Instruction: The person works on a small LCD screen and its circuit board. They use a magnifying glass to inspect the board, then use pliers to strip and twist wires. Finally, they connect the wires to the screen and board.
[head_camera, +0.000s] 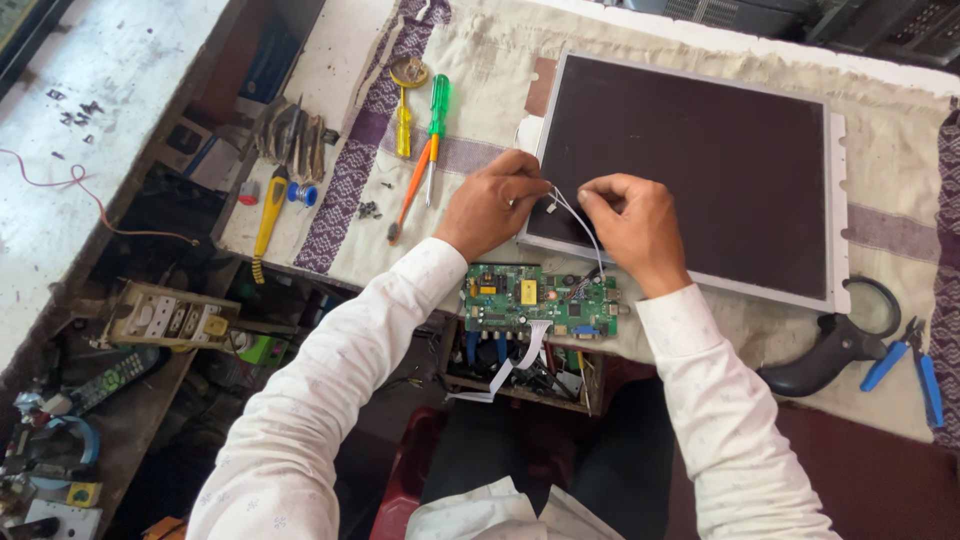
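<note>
Head view: both hands pinch thin white wires (578, 215) at the edge of a dark display panel (690, 170). Left hand (490, 205) fingers grasp the small connector end; right hand (630, 225) fingers clench the wires, which run down to a green circuit board (535, 300) just below the fingers. A hard tug could tear the wires from the board.

The screen panel (690, 170) lies flat on the cloth (480, 60) covering the bench. Just before the panel's near left corner sits the circuit board (538, 300), a thin wire (580, 225) running up from it. Left of the panel lie two screwdrivers (425, 150). Right of the panel's near corner rest a magnifying glass (835, 345) and pliers (915, 365).
</note>
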